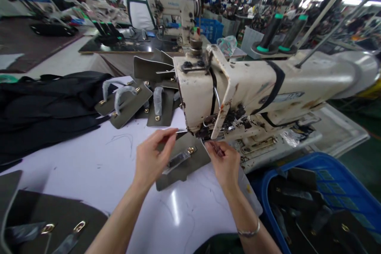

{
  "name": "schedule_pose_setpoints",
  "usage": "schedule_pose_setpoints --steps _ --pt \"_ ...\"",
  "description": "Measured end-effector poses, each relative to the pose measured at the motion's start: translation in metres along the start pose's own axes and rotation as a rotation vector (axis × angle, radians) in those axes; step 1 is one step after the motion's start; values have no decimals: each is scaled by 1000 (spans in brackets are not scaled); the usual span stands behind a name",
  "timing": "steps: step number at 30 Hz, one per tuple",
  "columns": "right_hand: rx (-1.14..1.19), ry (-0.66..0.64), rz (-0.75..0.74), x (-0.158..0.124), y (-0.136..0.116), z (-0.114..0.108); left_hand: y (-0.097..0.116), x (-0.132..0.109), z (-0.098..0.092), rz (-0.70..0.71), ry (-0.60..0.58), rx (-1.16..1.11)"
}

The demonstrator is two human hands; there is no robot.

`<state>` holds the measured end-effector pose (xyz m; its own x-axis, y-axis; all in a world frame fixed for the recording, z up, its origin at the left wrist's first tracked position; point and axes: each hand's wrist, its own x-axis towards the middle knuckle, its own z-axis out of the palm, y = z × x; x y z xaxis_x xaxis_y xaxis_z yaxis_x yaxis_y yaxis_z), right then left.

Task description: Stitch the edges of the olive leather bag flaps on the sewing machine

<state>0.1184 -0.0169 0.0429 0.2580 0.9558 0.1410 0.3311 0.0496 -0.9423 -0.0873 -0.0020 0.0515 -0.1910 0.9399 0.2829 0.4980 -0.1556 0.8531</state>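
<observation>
An olive-grey panel (196, 162) lies under the head of the sewing machine (199, 91). On it is a plastic-wrapped strap handle (178, 160) with a gold metal fitting (191, 150). At the panel's left, my left hand (153, 156) pinches thumb and forefinger together beside a thin pale sliver near the machine head; what it grips is unclear. My right hand (224, 164) is closed in a pinch by the panel's right edge, close to the needle area. Its fingertips hide whatever they hold.
Several similar panels with handles (132, 103) lie behind the machine's left side. Black fabric (47, 115) is heaped at left, and more panels (47, 214) lie at front left. A blue basket (336, 166) of panels stands at right. Thread cones (269, 33) rise behind the machine.
</observation>
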Motion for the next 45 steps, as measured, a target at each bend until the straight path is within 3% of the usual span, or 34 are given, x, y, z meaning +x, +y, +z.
schedule_pose_setpoints --steps 1,3,7,9,12,14,17,26,31,33,35,39,41,43,45 --pt "28 -11 -21 -5 -8 -2 -13 17 -2 97 -83 190" --pt "171 -166 35 -17 -25 0 -37 43 1 209 -304 435" --pt "660 -581 426 -32 -50 18 -60 56 15 147 -436 656" --pt "905 -662 638 -30 -53 30 -57 50 16 138 -384 718" --pt "1142 -643 869 -21 -50 46 -43 38 6 145 -127 770" --pt "1212 -593 969 -15 -46 56 -33 31 -3 150 39 783" --pt "1294 -544 1047 -8 -45 67 -22 24 -13 182 117 778" --pt "1384 -420 1039 8 -47 86 -19 15 -13 193 154 761" --pt "1352 -377 1015 10 -39 91 -21 18 -21 191 45 823" --pt "1355 -411 996 5 -36 89 -20 29 -29 161 -30 888" --pt "1347 -469 983 0 -32 85 -14 52 -37 134 -23 959" --pt "1275 -560 917 -11 -30 75 5 120 -51 224 268 952" --pt "1209 -588 860 -16 -31 69 13 147 -53 311 267 895" --pt "1110 -595 776 -20 -32 60 16 157 -48 358 211 842" --pt "947 -564 658 -24 -29 49 14 145 -37 369 158 781"
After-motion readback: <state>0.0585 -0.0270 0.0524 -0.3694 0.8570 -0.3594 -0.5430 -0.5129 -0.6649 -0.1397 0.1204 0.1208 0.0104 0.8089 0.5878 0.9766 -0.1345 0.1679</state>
